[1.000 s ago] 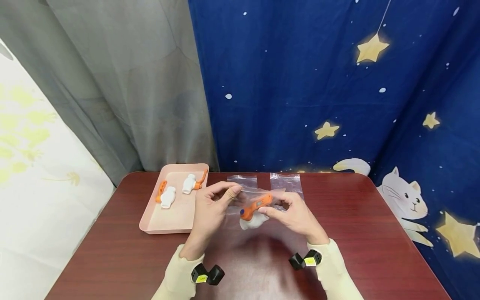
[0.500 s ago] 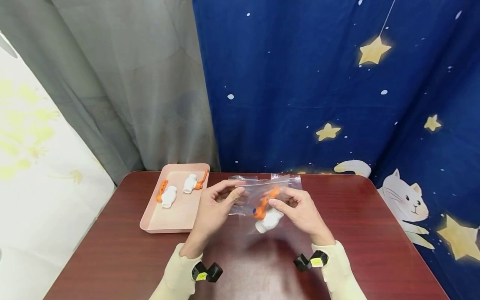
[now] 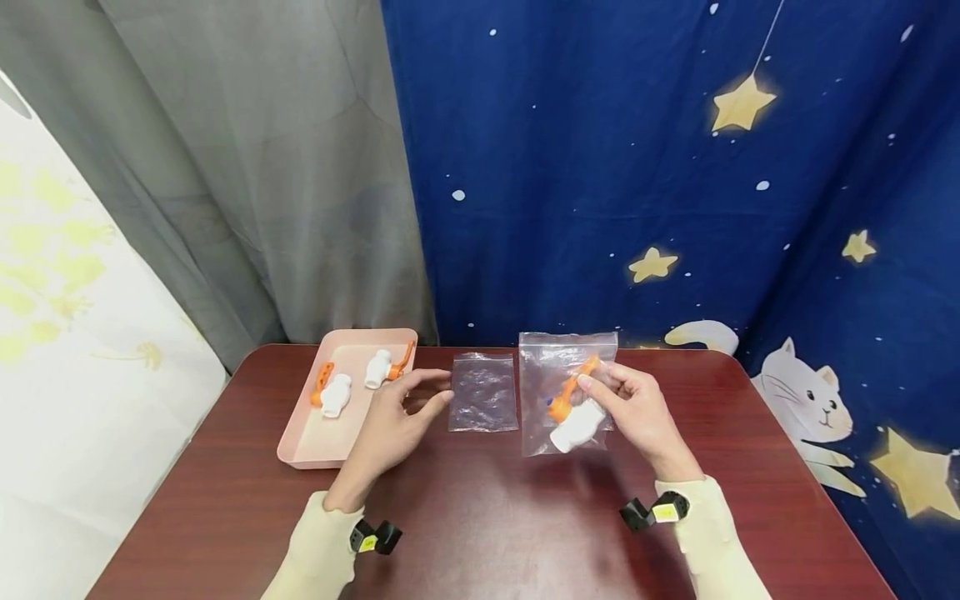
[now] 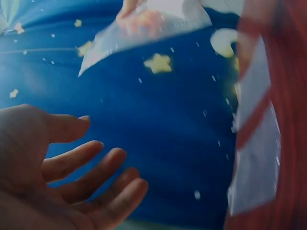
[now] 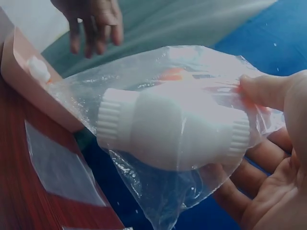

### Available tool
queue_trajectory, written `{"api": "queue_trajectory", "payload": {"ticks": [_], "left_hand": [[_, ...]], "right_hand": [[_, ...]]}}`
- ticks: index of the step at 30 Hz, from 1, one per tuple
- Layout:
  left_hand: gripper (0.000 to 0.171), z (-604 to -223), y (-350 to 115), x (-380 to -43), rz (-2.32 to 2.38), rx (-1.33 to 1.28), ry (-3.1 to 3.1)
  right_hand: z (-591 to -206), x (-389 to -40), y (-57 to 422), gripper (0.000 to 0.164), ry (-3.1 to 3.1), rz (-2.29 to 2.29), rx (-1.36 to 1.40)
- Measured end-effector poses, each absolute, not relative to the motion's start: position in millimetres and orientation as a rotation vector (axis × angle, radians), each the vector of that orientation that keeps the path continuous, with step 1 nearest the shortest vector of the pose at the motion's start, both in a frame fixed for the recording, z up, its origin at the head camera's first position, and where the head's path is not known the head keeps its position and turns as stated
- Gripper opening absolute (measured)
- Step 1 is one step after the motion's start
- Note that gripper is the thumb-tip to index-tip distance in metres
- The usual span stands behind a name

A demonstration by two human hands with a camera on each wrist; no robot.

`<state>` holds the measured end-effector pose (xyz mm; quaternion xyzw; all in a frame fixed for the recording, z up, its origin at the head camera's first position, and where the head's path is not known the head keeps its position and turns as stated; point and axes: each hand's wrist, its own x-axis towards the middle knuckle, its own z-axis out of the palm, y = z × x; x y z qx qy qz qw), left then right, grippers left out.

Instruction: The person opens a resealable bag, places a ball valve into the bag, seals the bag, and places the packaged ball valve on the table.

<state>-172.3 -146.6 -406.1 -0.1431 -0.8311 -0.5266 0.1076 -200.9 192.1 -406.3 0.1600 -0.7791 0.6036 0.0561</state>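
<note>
My right hand (image 3: 633,410) pinches a clear zip bag (image 3: 537,421) between thumb and fingers, lifted above the table. Inside the bag is a white plastic ball valve (image 3: 579,427) with an orange lever handle (image 3: 573,387). The right wrist view has the valve's ribbed white body (image 5: 172,129) large, seen through the film. My left hand (image 3: 397,421) holds nothing; its fingers are relaxed and spread apart in the left wrist view. It hovers between the tray and a flat clear bag (image 3: 483,393) lying on the table.
A pink tray (image 3: 352,446) stands at the left with two more white ball valves (image 3: 337,396) with orange handles. The dark red tabletop (image 3: 480,508) meets a grey curtain (image 3: 315,208) and a blue star-patterned curtain (image 3: 555,208) at the back.
My left hand has let go of the bag and moved left. My right hand has carried the bag with the valve to the right, uncovering the flat bag on the table.
</note>
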Motion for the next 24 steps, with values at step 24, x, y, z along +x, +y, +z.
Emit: {"api": "queue_trajectory", "payload": {"ticks": [24], "left_hand": [[0.03, -451.0, -184.9, -163.1, -0.688, -0.148, -2.956]], "right_hand": [[-416.0, -239.5, 277.9, 0.033, -2.497, 1.871, -0.056]]}}
